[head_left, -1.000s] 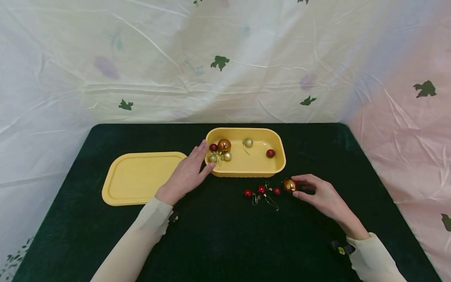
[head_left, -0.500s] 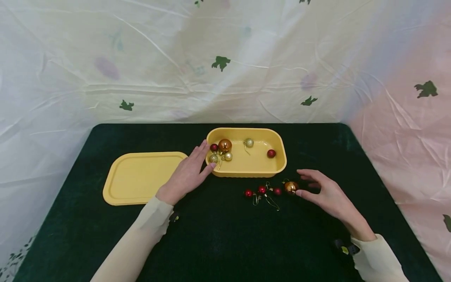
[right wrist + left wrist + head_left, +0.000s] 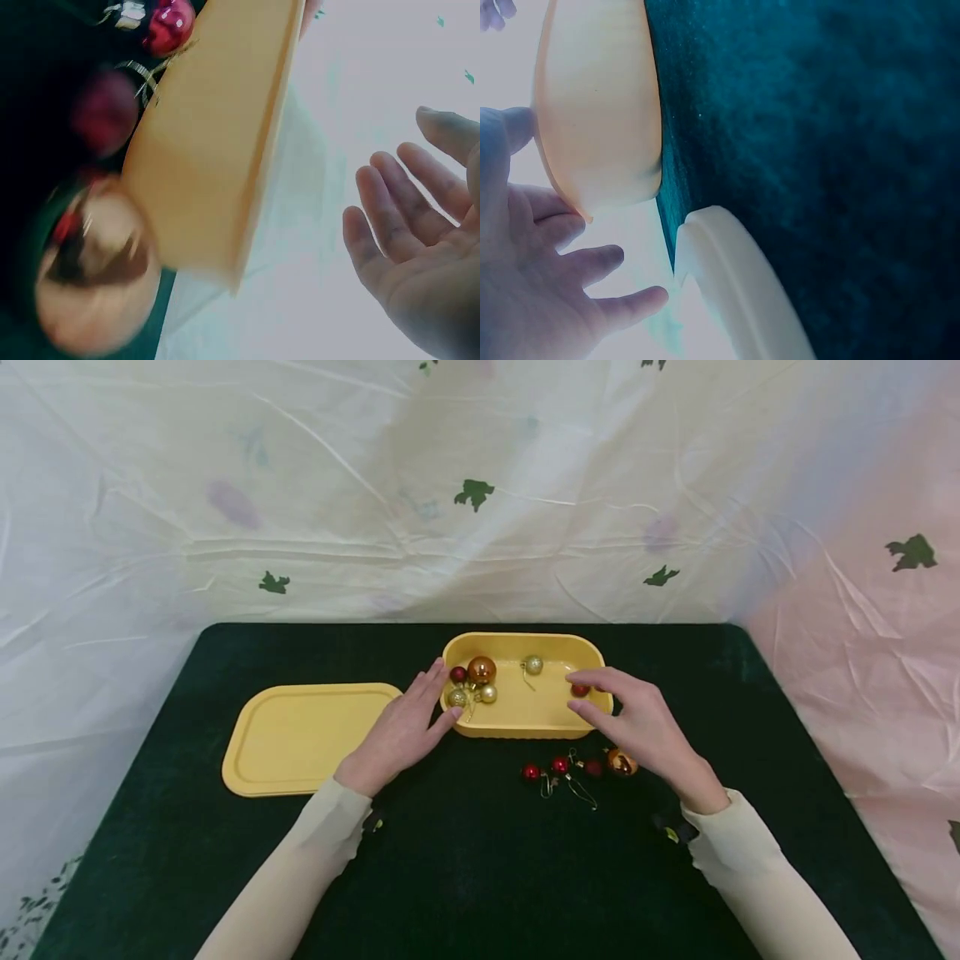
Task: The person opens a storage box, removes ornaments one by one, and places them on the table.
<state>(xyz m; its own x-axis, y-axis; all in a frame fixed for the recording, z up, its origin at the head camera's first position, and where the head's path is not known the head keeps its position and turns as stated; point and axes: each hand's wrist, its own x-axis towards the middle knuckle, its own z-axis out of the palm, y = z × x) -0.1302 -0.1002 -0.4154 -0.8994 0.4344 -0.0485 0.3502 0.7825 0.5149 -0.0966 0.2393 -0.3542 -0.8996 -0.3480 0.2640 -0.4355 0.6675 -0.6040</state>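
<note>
A yellow plastic box (image 3: pixel 525 727) stands at the back of the table with several small Christmas baubles in it. My left hand (image 3: pixel 401 731) rests against its left end, fingers mostly straight and touching the rim. My right hand (image 3: pixel 637 714) is over the box's right end, thumb and fingers apart, with nothing between them in the right wrist view. A red bauble (image 3: pixel 580 691) inside the box shows between its fingertips. A glittery gold bauble (image 3: pixel 533 665) lies farther back. At the left inside sit a large copper bauble (image 3: pixel 482 671), a dark red one (image 3: pixel 458 674) and smaller gold ones.
In front of the box lie several red baubles (image 3: pixel 559 765) with gold hanging loops, and a copper bauble (image 3: pixel 622 762) at their right. The yellow lid (image 3: pixel 307 739) lies flat at the left. A patterned cloth backdrop (image 3: pixel 360 510) hangs behind the dark green tabletop.
My right hand has let go of the copper bauble in front of the box and moved up and left over the box's right end. My left hand has stayed at the box.
</note>
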